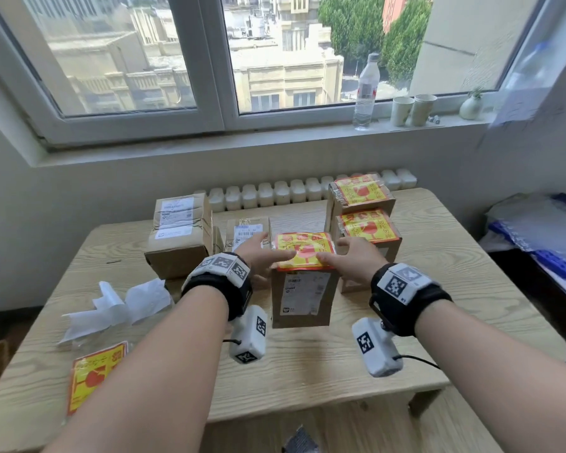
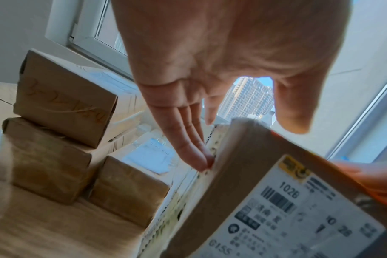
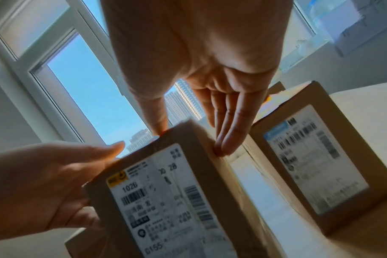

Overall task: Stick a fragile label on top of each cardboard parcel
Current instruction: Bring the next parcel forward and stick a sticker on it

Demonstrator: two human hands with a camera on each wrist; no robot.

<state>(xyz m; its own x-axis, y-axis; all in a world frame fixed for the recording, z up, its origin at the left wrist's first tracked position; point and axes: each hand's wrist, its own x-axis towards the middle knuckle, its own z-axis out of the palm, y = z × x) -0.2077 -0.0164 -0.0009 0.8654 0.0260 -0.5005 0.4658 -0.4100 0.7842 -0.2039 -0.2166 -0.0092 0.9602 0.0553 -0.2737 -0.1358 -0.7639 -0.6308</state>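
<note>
A brown cardboard parcel (image 1: 303,297) stands upright mid-table, a white shipping slip on its near face (image 2: 276,209) (image 3: 166,192). A yellow and red fragile label (image 1: 303,248) lies on its top. My left hand (image 1: 262,253) (image 2: 188,104) lays its thumb on the label's near edge, and its straight fingers press the parcel's left side. My right hand (image 1: 353,256) (image 3: 210,87) mirrors it: thumb on the label, straight fingers flat against the right side. Neither hand curls round anything.
Two parcels (image 1: 361,197) (image 1: 368,233) carrying fragile labels stand behind on the right. Unlabelled parcels (image 1: 180,230) (image 1: 247,235) sit to the left. Peeled white backing paper (image 1: 118,305) and a spare label sheet (image 1: 94,374) lie front left on the wooden table (image 1: 307,364). A bottle (image 1: 366,93) stands on the sill.
</note>
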